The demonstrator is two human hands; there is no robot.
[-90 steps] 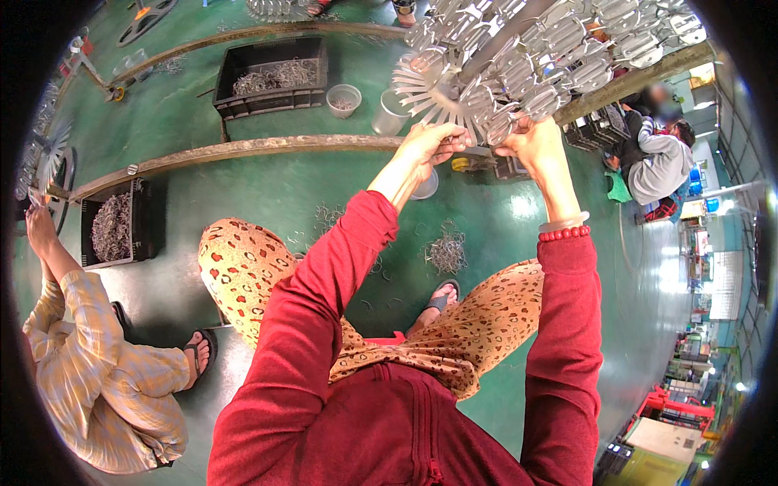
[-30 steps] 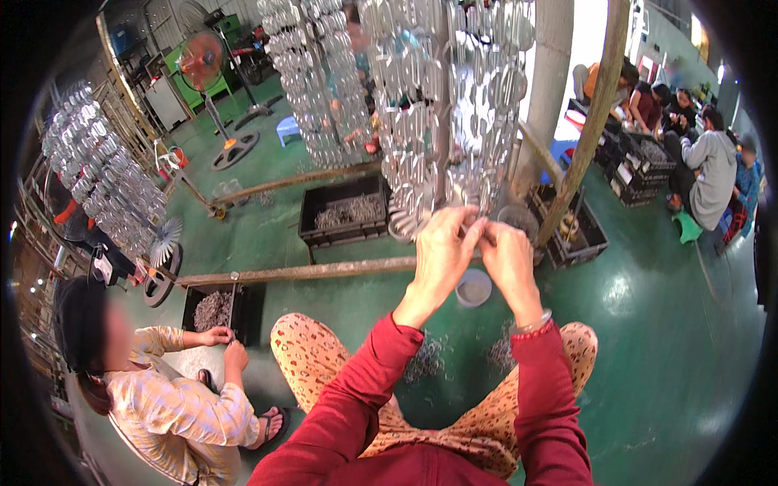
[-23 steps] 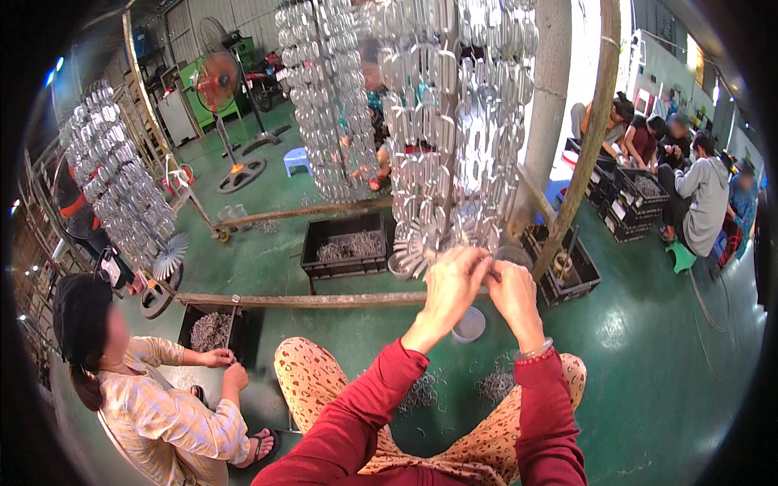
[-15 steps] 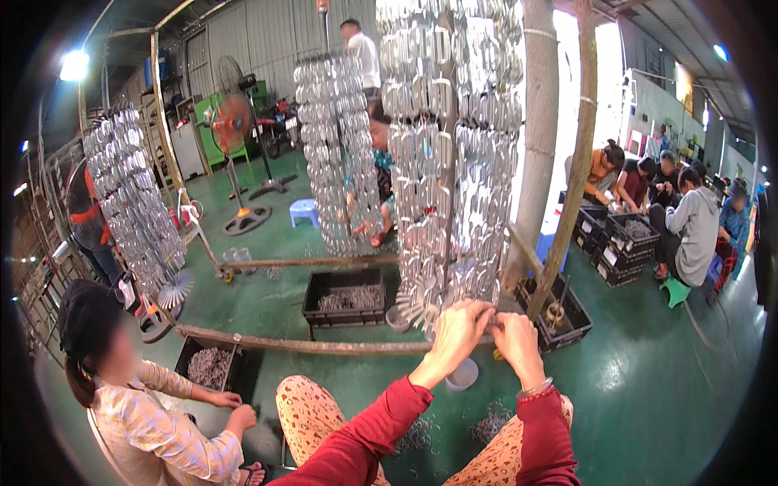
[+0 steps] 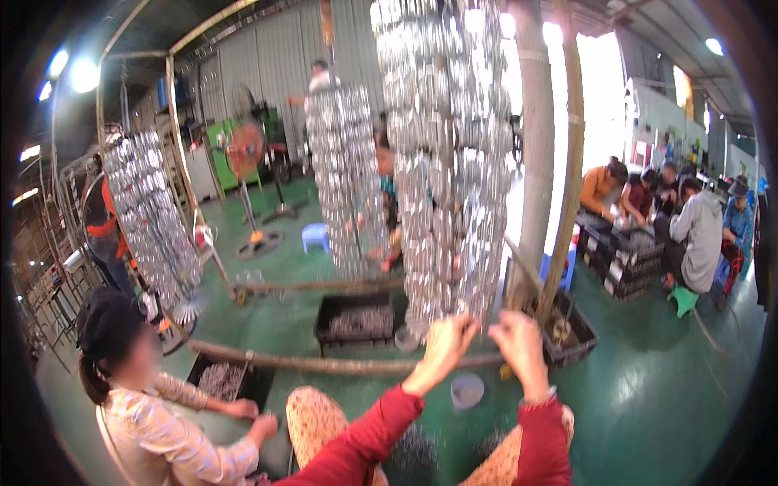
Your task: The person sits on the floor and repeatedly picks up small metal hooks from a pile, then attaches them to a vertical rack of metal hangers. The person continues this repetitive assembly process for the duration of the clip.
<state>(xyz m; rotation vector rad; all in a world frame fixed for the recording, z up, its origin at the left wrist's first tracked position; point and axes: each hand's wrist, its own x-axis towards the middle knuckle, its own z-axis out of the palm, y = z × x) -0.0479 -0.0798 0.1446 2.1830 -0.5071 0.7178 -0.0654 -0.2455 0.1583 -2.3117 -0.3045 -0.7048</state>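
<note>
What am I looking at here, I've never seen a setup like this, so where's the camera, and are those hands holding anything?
There's no machine here: these are a person's own bare left hand and right hand. The view comes from a wide fisheye camera worn on the head, so straight edges bend near the rim. Both hands are raised, slightly apart, near the bottom of a tall column of shiny silver metal pieces. Their fingertips are blurred, so I can't tell whether either holds anything. Below them, a round, whitish tub sits on the glossy green floor. Beyond a long brown rail is a black rectangular crate containing small greyish pieces.
</note>
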